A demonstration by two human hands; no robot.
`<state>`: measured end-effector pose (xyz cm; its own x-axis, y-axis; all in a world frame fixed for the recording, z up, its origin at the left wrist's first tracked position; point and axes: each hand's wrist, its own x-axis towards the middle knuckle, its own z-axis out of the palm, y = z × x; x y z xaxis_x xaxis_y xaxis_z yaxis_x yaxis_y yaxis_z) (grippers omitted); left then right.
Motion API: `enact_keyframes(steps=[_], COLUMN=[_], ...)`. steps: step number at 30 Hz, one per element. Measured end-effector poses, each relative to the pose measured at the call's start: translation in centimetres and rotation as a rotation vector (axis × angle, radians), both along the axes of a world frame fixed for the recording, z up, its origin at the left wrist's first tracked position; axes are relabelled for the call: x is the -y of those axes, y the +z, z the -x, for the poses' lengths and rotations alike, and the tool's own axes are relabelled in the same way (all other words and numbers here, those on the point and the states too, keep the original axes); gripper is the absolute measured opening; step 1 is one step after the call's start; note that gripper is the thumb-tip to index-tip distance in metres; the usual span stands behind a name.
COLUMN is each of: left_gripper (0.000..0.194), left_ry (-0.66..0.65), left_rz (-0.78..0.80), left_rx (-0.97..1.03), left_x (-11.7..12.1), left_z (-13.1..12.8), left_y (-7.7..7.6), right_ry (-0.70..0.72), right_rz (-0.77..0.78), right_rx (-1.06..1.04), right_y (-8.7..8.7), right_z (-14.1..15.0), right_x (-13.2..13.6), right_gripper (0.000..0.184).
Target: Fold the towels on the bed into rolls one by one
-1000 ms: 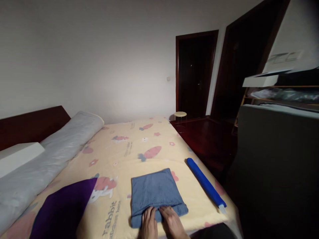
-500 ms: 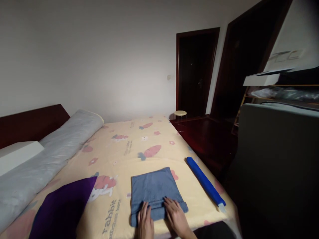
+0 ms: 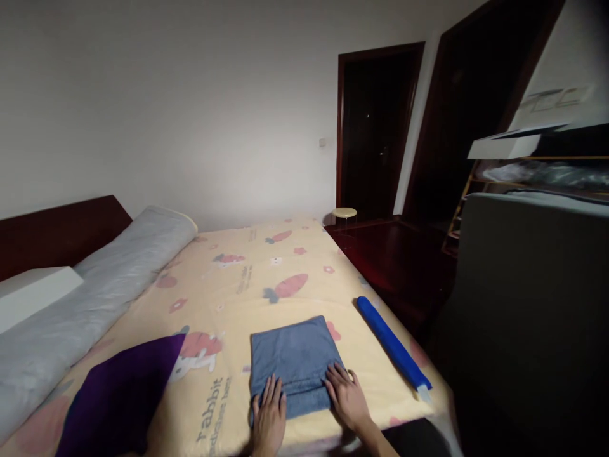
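A grey-blue cloth lies on the bed in a flat square, its near edge turned over in a narrow fold. My left hand rests on the cloth's near left corner, fingers stretched out. Over the near right corner lies my right hand, fingers spread and pressed down on the fabric. To the right, a rolled blue cloth with a white tag at its near end lies along the bed's edge. A dark purple cloth is spread at the left.
The bed has a yellow sheet with carrots and rabbits. A grey rolled bundle and a white box are at the left. On the right stand a dark panel and a shelf; a stool is near the door.
My hands have moved apart along the near fold, the left towards the left corner and the right towards the right corner. The near edge of the cloth looks flatter.
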<state>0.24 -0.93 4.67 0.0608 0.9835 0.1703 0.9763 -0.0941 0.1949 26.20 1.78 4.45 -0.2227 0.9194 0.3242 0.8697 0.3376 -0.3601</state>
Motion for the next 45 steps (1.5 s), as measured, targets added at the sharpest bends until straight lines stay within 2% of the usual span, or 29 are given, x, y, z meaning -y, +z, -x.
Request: enact_keyframes(steps=[4,7,10,13,15,17,20,22,24,27,29,31,34,37,39,41,45], left_gripper=[0.048,0.049,0.057,0.059,0.056,0.052,0.048,0.049,0.052,0.057,0.055,0.052,0.044,0.039,0.040,0.040,0.048], left_ry=[0.073,0.053,-0.097,-0.149,-0.139,-0.117,-0.024,0.058,0.049,-0.163,-0.268,-0.274,-0.234,-0.090,0.014,0.007,-0.216], left_rz=[0.019,-0.048,-0.028,0.029,0.036,0.021,-0.034,-0.074,-0.101,-0.096,-0.081,-0.105,-0.200,-0.288,-0.342,-0.384,-0.363], left_rx=[-0.001,0.058,0.156,0.212,0.199,0.148,0.066,0.045,0.057,0.119,0.142,0.130,0.044,-0.057,-0.091,-0.081,0.046], left_x=[-0.2,-0.4,-0.5,-0.6,-0.6,-0.4,-0.1,0.0,-0.2,-0.6,-0.9,-1.1,-1.0,-0.7,-0.5,-0.3,-0.3], left_z=[-0.8,-1.8,-3.0,-3.5,-3.0,-2.0,-0.6,-0.4,-1.0,-2.7,-3.5,-3.3,-1.0,1.9,2.8,2.2,-1.8], left_y=[0.0,0.1,0.5,0.9,0.9,0.6,-0.2,-0.7,-1.0,-1.3,-1.6,-2.0,-2.7,-3.5,-3.9,-4.1,-3.7], right_ry=[-0.121,0.014,0.208,0.240,0.207,0.118,-0.069,-0.137,-0.078,0.177,0.269,0.240,0.107,-0.057,-0.107,-0.038,0.208], right_rz=[-0.012,-0.043,-0.010,0.053,0.064,0.060,0.064,0.062,0.049,0.055,0.083,0.099,0.092,0.077,0.071,0.068,0.085], right_rx=[0.023,-0.003,-0.063,-0.092,-0.068,-0.026,0.030,0.039,0.019,-0.036,-0.068,-0.082,-0.040,0.013,0.016,-0.010,-0.123], right_y=[-0.6,0.1,1.3,1.8,1.6,1.0,0.1,0.0,0.3,1.1,1.5,1.6,1.3,0.8,0.9,1.4,2.6], right_z=[-0.4,0.8,3.0,4.6,4.4,3.3,1.1,0.3,0.6,2.8,4.4,5.1,3.7,0.8,-0.4,-0.3,3.0], right_x=[-0.5,0.0,0.7,1.0,0.7,0.3,-0.2,-0.2,0.1,0.8,1.2,1.3,0.8,0.3,0.4,0.8,2.1], right_gripper=[0.045,0.044,0.038,0.038,0.037,0.037,0.043,0.048,0.049,0.043,0.040,0.039,0.038,0.037,0.038,0.037,0.036])
